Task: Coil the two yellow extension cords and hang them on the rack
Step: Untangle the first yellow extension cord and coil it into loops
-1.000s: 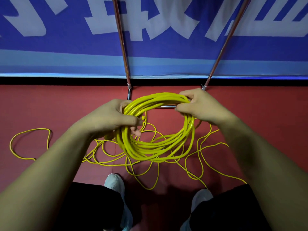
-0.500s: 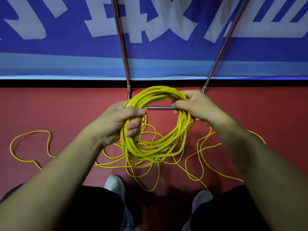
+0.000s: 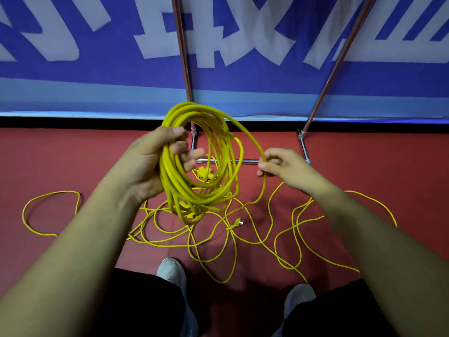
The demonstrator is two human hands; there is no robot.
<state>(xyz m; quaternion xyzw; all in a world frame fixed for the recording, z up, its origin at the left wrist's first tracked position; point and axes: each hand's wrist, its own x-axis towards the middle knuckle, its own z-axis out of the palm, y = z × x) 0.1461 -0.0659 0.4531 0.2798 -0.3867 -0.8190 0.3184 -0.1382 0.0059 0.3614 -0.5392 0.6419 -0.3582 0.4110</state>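
1. Right hand [image 3: 289, 166] has let go of the coil [image 3: 170, 176] since half a second ago. Its fingers [image 3: 267, 166] now pinch one loose strand [image 3: 247, 139] off to the right.
2. Left hand [image 3: 145, 166] still grips the coil, now lifted higher in front of the rack [image 3: 185, 76].
3. Leftover cord [image 3: 60, 191] sprawls on the floor [image 3: 73, 154] below both sets of fingers.

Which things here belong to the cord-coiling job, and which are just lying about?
Job: yellow cord, coiled in left hand, pinched by right hand; loose cord on floor; rack.
Not the job: blue banner; white shoes.
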